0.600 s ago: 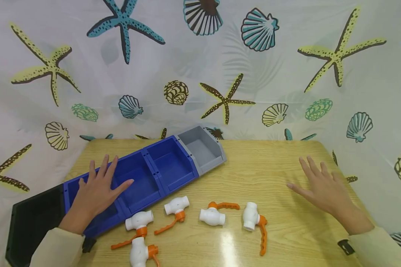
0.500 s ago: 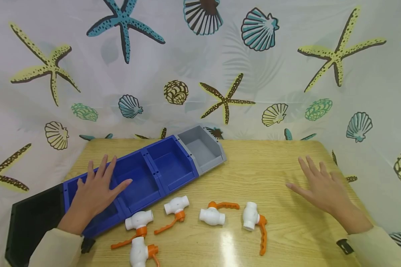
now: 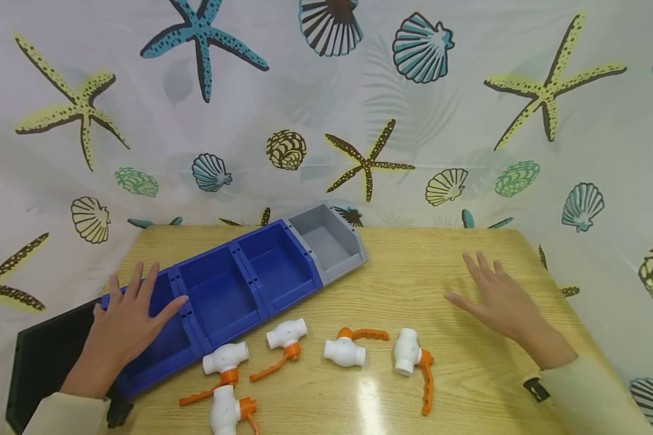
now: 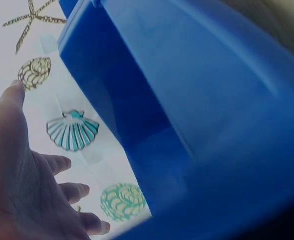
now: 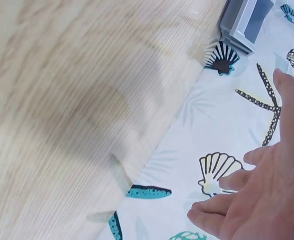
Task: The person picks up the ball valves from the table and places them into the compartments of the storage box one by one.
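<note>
My left hand is spread above the leftmost blue bin, holding nothing. On the right, my right hand hovers over the wooden table with fingers apart, also holding nothing. Several white ball valves with orange lever handles lie between the hands: one valve nearest my right hand, another valve left of it, a third valve below the bins. Two more, an upper valve and a lower valve, lie close together near the front; the frame edge cuts the lower one.
A diagonal row of joined bins crosses the table's left side: a black bin, blue bins including the middle blue bin, and a grey bin at the far end. A sea-patterned cloth hangs behind the table.
Both hands have shifted left: the left hand further over toward the black bin, the right hand slightly inward over the table. Valves and bins stay where they were.
</note>
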Demonstrator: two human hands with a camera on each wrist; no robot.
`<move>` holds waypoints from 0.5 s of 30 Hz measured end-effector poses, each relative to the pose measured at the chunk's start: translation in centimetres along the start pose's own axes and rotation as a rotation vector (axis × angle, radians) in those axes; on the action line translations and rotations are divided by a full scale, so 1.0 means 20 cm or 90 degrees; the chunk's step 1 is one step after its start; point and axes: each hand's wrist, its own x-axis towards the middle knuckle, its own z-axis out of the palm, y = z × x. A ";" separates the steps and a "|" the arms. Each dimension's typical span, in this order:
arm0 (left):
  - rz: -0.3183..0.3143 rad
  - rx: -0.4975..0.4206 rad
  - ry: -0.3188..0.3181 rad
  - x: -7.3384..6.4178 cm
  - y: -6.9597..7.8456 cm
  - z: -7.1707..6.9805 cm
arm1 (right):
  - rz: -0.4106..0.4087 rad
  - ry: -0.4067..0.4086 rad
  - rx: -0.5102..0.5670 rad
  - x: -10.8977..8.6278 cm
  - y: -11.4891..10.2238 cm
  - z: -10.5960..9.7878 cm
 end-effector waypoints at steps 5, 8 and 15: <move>-0.034 0.000 0.001 -0.04 -0.09 -0.03 | -0.003 -0.023 0.020 0.08 -0.06 0.03; -0.060 -0.008 0.004 -0.07 -0.15 -0.05 | -0.006 -0.037 0.045 0.12 -0.10 0.05; -0.114 -0.045 0.034 -0.15 -0.27 -0.08 | -0.007 -0.082 0.169 0.21 -0.17 0.11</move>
